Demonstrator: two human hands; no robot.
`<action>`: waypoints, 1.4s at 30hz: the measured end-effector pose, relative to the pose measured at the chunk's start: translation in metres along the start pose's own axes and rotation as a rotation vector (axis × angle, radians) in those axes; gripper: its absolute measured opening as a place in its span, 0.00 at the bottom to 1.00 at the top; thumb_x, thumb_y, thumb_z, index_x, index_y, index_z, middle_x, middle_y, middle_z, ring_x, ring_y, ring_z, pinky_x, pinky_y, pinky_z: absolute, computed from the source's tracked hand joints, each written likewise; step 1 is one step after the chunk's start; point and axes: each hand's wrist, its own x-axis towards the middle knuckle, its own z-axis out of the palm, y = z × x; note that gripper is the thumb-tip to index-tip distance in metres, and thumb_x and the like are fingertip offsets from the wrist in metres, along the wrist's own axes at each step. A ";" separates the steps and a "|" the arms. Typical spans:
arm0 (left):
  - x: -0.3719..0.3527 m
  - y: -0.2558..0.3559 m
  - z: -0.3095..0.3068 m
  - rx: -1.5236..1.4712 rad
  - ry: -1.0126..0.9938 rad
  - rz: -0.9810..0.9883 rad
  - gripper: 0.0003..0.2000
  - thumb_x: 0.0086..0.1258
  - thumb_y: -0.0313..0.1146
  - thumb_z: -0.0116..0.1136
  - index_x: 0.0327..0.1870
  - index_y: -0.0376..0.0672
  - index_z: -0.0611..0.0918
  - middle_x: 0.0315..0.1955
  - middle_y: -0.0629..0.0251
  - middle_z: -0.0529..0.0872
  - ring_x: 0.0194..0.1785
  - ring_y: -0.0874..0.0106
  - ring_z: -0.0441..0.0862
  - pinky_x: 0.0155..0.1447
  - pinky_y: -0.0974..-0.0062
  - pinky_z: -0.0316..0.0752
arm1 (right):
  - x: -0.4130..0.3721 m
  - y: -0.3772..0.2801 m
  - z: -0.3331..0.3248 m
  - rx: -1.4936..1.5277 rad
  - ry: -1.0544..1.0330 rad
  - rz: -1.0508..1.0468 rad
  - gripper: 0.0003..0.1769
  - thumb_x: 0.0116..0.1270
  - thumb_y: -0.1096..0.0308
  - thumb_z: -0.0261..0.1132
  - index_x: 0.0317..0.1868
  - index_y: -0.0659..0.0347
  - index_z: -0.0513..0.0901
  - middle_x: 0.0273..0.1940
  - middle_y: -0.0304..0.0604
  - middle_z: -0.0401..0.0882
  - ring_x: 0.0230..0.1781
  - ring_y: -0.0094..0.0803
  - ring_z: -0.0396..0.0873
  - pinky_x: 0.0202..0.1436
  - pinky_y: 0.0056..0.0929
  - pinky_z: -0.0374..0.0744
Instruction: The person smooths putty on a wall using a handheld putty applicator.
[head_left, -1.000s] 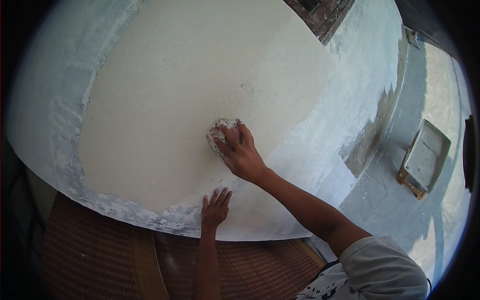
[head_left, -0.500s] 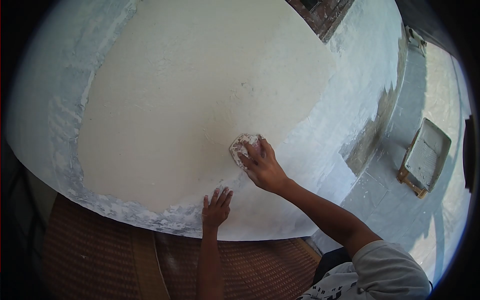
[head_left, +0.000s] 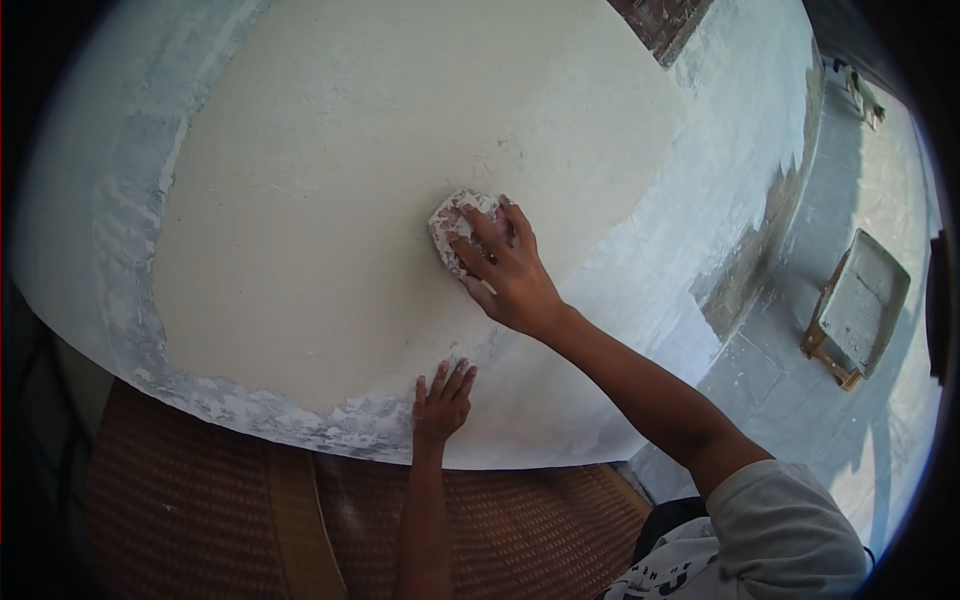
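Note:
My right hand (head_left: pixel 505 255) is wrapped over a pinkish sponge-like pad (head_left: pixel 462 225), its surface caked with white plaster. The pad rests against a broad wall surface (head_left: pixel 300 250) coated in smooth cream plaster, with fine scratches and small marks. Below and left of it, my left hand (head_left: pixel 442 402) lies flat with fingers stretched out, touching the surface near its lower edge. White dust shows on those fingertips. Around the cream area runs a rough blue-grey and white border (head_left: pixel 370 425).
At right, a paint tray (head_left: pixel 862 300) with greyish-white residue sits on a wooden stand (head_left: pixel 828 362) above the grey floor (head_left: pixel 760 385). A small animal (head_left: pixel 866 97) is at the upper right. Brown woven-looking panels (head_left: pixel 190 500) lie below the wall's edge. Dark red bricks (head_left: pixel 662 22) show at the top.
My right hand has moved the pad upward and slightly left across the cream plaster. My left hand stays almost in place. The small animal shows more fully now.

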 end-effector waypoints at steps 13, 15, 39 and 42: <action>0.000 0.003 -0.001 -0.009 -0.002 -0.014 0.25 0.74 0.42 0.46 0.72 0.68 0.75 0.75 0.83 0.72 0.79 0.73 0.64 0.83 0.49 0.41 | -0.035 -0.019 0.035 -0.100 -0.024 -0.078 0.27 0.58 0.68 0.73 0.59 0.63 0.82 0.73 0.51 0.66 0.69 0.70 0.62 0.72 0.65 0.68; -0.001 0.001 -0.001 -0.014 0.002 -0.014 0.24 0.74 0.42 0.46 0.72 0.68 0.76 0.74 0.83 0.72 0.78 0.73 0.65 0.83 0.49 0.41 | -0.081 -0.007 0.027 -0.070 -0.079 -0.063 0.27 0.58 0.69 0.73 0.59 0.62 0.82 0.73 0.50 0.65 0.69 0.70 0.62 0.72 0.66 0.67; 0.001 0.003 -0.001 -0.036 0.039 -0.013 0.24 0.72 0.42 0.49 0.69 0.64 0.78 0.72 0.79 0.75 0.78 0.67 0.66 0.81 0.45 0.46 | -0.078 0.035 -0.016 -0.087 -0.185 -0.023 0.29 0.58 0.70 0.74 0.62 0.58 0.81 0.75 0.52 0.64 0.70 0.70 0.63 0.76 0.65 0.63; 0.003 0.003 -0.001 -0.037 0.022 -0.014 0.25 0.73 0.42 0.48 0.71 0.65 0.76 0.74 0.81 0.73 0.79 0.70 0.64 0.82 0.47 0.45 | -0.020 0.027 -0.030 -0.109 -0.015 -0.045 0.30 0.58 0.70 0.74 0.63 0.57 0.80 0.74 0.52 0.64 0.70 0.70 0.61 0.75 0.65 0.63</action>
